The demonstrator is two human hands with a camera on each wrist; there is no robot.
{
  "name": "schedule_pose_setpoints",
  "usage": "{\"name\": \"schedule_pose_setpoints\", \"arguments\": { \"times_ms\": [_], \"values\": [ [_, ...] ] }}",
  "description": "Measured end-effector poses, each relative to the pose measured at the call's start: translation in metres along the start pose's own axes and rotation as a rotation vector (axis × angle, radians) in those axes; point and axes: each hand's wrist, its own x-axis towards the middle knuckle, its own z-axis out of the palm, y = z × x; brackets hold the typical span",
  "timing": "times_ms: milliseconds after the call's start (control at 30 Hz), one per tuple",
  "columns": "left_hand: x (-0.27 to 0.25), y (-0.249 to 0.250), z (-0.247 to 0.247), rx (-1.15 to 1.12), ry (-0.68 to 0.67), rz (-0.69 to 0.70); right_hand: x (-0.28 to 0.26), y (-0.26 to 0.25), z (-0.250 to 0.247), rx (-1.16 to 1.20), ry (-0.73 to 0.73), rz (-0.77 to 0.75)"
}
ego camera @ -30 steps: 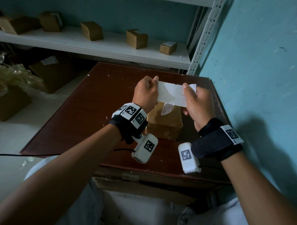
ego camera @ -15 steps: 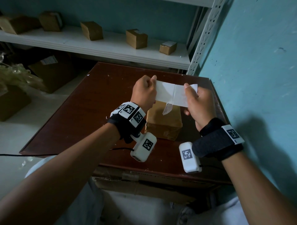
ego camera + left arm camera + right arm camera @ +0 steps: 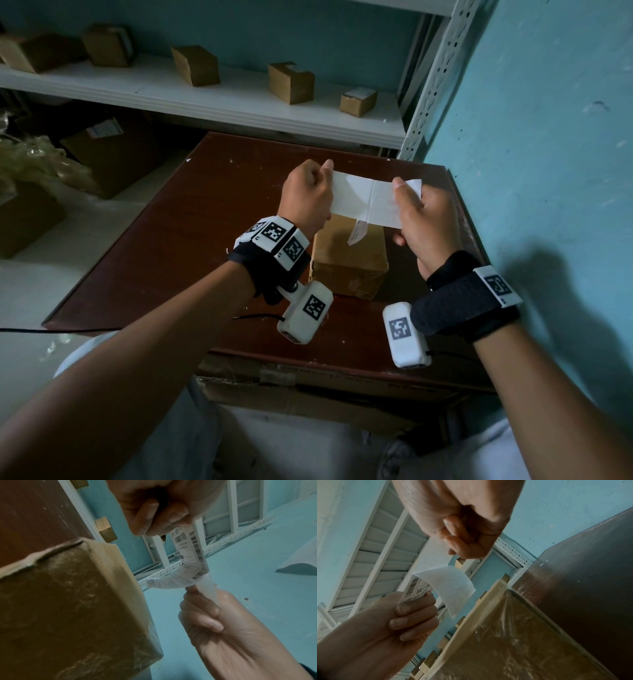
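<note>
Both hands hold a white label strip (image 3: 359, 200) stretched flat above a brown cardboard box (image 3: 349, 267) on the dark wooden table (image 3: 171, 240). My left hand (image 3: 308, 195) pinches the strip's left end and my right hand (image 3: 424, 219) pinches its right end. A small flap (image 3: 356, 233) hangs from the strip's lower edge over the box. In the left wrist view the label (image 3: 190, 555) shows printed barcodes and curves from my left hand (image 3: 154, 507) down to my right hand (image 3: 205, 615). In the right wrist view a blank white sheet (image 3: 452, 586) curls over the box (image 3: 522, 642).
A white shelf (image 3: 239, 102) behind the table carries several small cardboard boxes (image 3: 291, 82). The teal wall (image 3: 548, 171) stands close on the right. Larger cartons (image 3: 109, 150) and crumpled plastic (image 3: 34, 164) lie on the floor at left. A black cable (image 3: 253, 317) runs along the table's near edge.
My left hand has drifted slightly left, drawing the strip a little longer between the hands. The hanging flap looks shorter. The box has not moved.
</note>
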Motion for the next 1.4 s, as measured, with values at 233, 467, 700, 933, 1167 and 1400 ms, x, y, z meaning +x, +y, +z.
{"name": "schedule_pose_setpoints", "arguments": {
  "times_ms": [233, 467, 700, 933, 1167, 1400],
  "values": [
    [-0.0007, 0.0007, -0.0007, -0.001, 0.002, 0.009, -0.0007, -0.0004, 0.0000, 0.005, 0.003, 0.009],
    [0.0002, 0.0002, -0.0015, -0.002, -0.002, 0.003, 0.0000, 0.0002, -0.0004, 0.017, -0.005, 0.006],
    [0.0005, 0.0006, -0.0018, -0.009, 0.000, 0.000, -0.0010, -0.0003, -0.0020, 0.015, -0.009, 0.002],
    [0.0000, 0.0004, -0.0020, -0.019, 0.004, -0.009, 0.0002, -0.0006, -0.0022, 0.014, 0.004, 0.019],
    [-0.0001, 0.0012, -0.0023, -0.015, 0.008, -0.005, 0.0010, 0.0001, -0.0016, 0.004, 0.005, 0.015],
    [-0.0016, 0.0025, -0.0025, -0.015, 0.010, 0.005, -0.0014, -0.0024, -0.0027, 0.011, 0.006, 0.013]
  ]
}}
